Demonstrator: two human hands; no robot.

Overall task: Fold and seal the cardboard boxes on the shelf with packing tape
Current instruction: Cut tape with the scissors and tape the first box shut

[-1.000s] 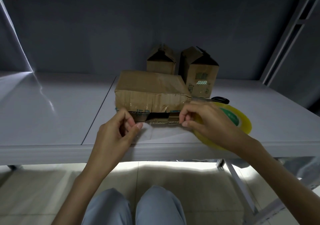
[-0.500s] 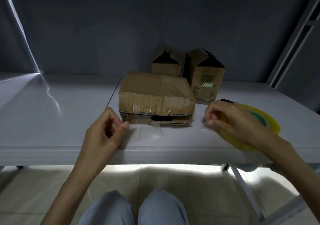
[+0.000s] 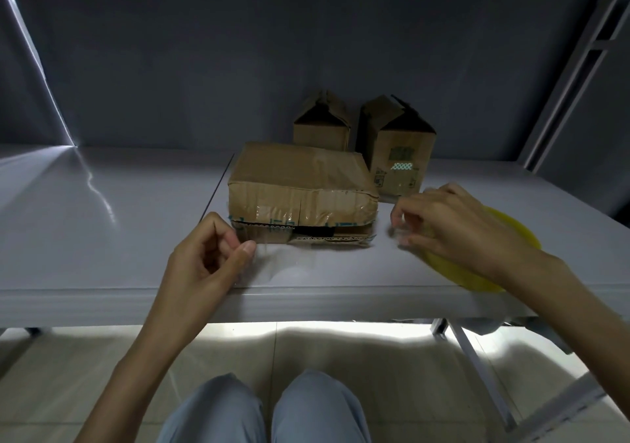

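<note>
Head view: flat box (image 3: 301, 190) lies at frame centre on the shelf (image 3: 102, 204), long axis running left to right, its gaping front edge facing the hands. Left hand (image 3: 204, 265) pinches a clear tape strip (image 3: 269, 258) just below the box's lower-left corner. Right hand (image 3: 456, 228), fingers curled, holds the yellow tape roll (image 3: 504, 234) off the box's right end. Left is nearer the open seam.

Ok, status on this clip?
Left hand pinching clear tape strip; right hand holding yellow tape roll. Flat brown cardboard box half-sealed. Nothing obstructing.
</note>
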